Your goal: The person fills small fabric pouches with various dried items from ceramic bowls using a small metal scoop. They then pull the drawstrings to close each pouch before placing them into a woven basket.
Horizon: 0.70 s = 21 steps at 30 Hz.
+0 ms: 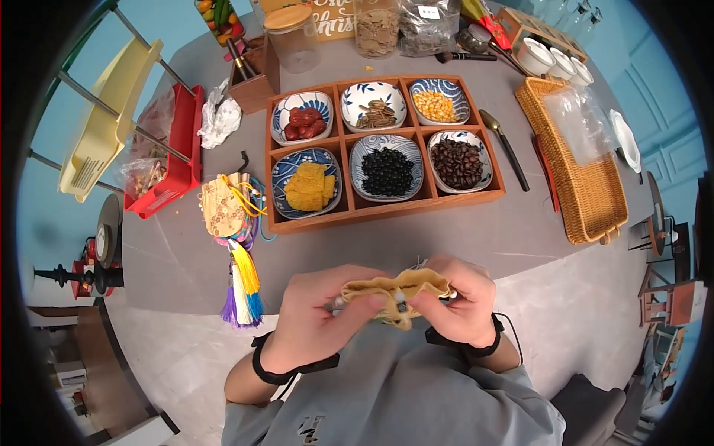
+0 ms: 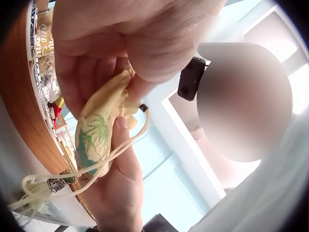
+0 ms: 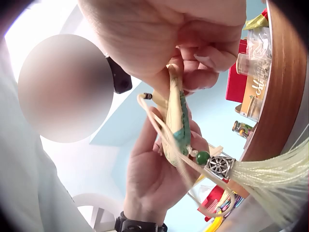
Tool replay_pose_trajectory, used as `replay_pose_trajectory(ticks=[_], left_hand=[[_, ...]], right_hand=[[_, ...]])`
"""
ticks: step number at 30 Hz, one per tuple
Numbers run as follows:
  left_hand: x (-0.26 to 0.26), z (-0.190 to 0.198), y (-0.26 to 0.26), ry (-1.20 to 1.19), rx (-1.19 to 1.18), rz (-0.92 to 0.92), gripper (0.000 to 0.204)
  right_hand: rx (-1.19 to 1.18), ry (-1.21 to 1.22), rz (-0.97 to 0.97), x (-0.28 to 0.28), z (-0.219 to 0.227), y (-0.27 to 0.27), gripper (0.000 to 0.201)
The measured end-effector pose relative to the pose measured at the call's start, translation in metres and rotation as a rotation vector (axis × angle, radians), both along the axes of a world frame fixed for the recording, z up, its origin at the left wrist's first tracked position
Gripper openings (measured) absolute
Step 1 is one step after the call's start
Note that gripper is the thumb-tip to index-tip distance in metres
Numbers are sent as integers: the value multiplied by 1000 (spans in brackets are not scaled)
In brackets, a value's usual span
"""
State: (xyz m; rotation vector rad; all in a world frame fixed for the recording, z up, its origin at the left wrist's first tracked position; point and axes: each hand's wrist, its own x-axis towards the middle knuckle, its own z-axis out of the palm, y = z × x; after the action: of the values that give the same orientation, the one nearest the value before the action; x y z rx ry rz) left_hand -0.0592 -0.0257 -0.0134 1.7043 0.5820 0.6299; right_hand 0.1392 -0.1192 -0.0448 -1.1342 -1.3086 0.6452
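Note:
Both hands hold a small pale-yellow drawstring pouch [image 1: 398, 285] in front of the grey shirt. On the left, my left hand [image 1: 316, 312] grips one side of its gathered mouth, thumb over the near edge. My right hand [image 1: 462, 301] pinches the opposite side the same way. In the left wrist view, green plant patterns show on the pouch cloth [image 2: 94, 137], and a cream cord [image 2: 123, 147] loops from its neck. The right wrist view shows a green bead [image 3: 203, 158], an openwork metal bead [image 3: 220, 166] and a cream tassel [image 3: 270, 169] hanging from it.
Beyond the hands, a wooden compartment tray [image 1: 387, 211] holds bowls, including black beans [image 1: 387, 171], corn kernels [image 1: 435, 106] and red dried fruit [image 1: 303, 123]. Another tasselled pouch [image 1: 223, 212] lies left. A spoon [image 1: 512, 157] and wicker basket [image 1: 595, 212] lie right; a red bin [image 1: 186, 137] stands far left.

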Motion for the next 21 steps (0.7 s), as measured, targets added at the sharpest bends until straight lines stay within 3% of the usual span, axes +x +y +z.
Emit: replay_pose_trajectory(ticks=[2, 5, 6, 10, 15, 17, 20, 21], left_hand=[[-3, -1, -1, 40, 7, 55, 26], [-9, 1, 0, 39, 103, 63, 27], [-13, 2, 0, 32, 151, 57, 29], [-23, -6, -1, -292, -175, 121, 30], [-79, -6, 20, -265, -58, 387, 20], [-88, 0, 34, -456, -102, 558, 25], [-86, 17, 37, -530, -192, 751, 39], [-99, 17, 40, -455, -219, 661, 38]], right_hand=[[4, -26, 110, 4, 5, 3, 12], [-40, -67, 63, 1, 9, 4, 11], [43, -80, 46, -1, 10, 10, 10], [112, -111, 20, -12, 34, 34, 11], [-70, -407, 365, -25, 85, 100, 11], [55, -411, 421, -46, 90, 135, 9], [275, -399, 418, -85, 92, 190, 18], [195, -456, 484, -93, 98, 207, 20]])
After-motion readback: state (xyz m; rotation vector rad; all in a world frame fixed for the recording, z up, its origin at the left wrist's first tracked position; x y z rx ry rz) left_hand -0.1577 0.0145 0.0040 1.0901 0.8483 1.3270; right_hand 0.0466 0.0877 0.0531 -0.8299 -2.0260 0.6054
